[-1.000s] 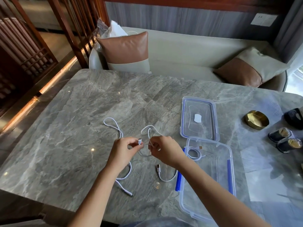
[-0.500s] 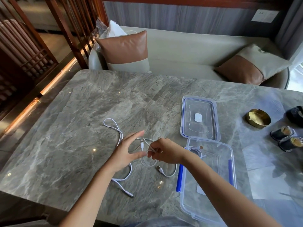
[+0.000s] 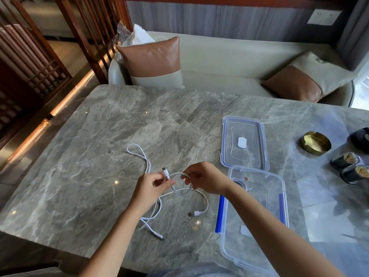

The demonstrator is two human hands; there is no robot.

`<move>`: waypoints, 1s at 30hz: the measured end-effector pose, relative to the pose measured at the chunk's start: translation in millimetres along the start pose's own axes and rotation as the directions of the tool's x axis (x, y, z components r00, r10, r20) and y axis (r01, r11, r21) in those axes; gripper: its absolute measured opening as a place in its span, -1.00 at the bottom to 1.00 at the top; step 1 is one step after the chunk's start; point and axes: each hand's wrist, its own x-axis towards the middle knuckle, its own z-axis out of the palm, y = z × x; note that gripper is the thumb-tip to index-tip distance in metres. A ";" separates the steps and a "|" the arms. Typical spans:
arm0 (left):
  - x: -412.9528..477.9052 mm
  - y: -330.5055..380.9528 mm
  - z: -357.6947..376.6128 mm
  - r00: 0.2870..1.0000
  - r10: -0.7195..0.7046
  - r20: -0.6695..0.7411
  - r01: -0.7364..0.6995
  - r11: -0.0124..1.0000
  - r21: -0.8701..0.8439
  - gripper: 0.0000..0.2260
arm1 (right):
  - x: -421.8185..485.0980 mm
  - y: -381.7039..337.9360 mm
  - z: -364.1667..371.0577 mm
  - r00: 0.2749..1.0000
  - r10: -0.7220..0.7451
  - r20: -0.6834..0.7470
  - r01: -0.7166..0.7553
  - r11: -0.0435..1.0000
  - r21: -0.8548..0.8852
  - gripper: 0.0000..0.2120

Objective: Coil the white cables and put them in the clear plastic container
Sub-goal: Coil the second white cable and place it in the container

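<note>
My left hand [image 3: 153,184] is curled on a thin white charging cable [image 3: 180,192]. Thumb and fingers pinch it just behind its small plug, which sticks up past my knuckles. My right hand [image 3: 205,177] pinches the same cable from the other side, fingertips clamped on the top of a loop that hangs between both hands. The loop hangs over the grey marble table [image 3: 89,166], towards the middle of its near edge. The loose tail of this cable curves down onto the marble and ends in a plug lying closer to the near edge, just left of the container. A second white cable [image 3: 146,159] lies on the table. It makes a narrow loop on the far side of my left hand, passes under that hand and runs on toward the near edge. The rectangular clear plastic container with blue clips [image 3: 267,186] stands open by the near edge, right of centre, under my right forearm. A third white cable, coiled [image 3: 240,181], sits in its far left corner. The container's clear lid with a blue seal [image 3: 249,156] lies flat just beyond it; I cannot tell whether the two touch. Toward the right edge stand a round brass dish [image 3: 315,142] and two small dark cups [image 3: 345,161].
</note>
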 end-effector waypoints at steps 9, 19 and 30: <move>-10.8 14.6 17.0 0.957 -0.275 0.088 0.281 0.819 -0.501 -0.79 | -1.4 7.3 13.6 0.978 0.040 -0.205 0.025 0.952 0.306 -0.78; -10.4 13.7 43.5 0.885 -0.382 -0.267 0.189 0.818 -0.544 -0.71 | -8.3 0.3 32.3 0.948 0.198 -0.247 0.048 0.681 0.731 -0.92; 1.1 42.5 43.2 0.865 -0.200 -0.460 -0.029 0.896 -0.444 -0.74 | -32.8 -19.7 70.5 0.961 0.208 0.183 -0.276 0.776 0.567 -0.50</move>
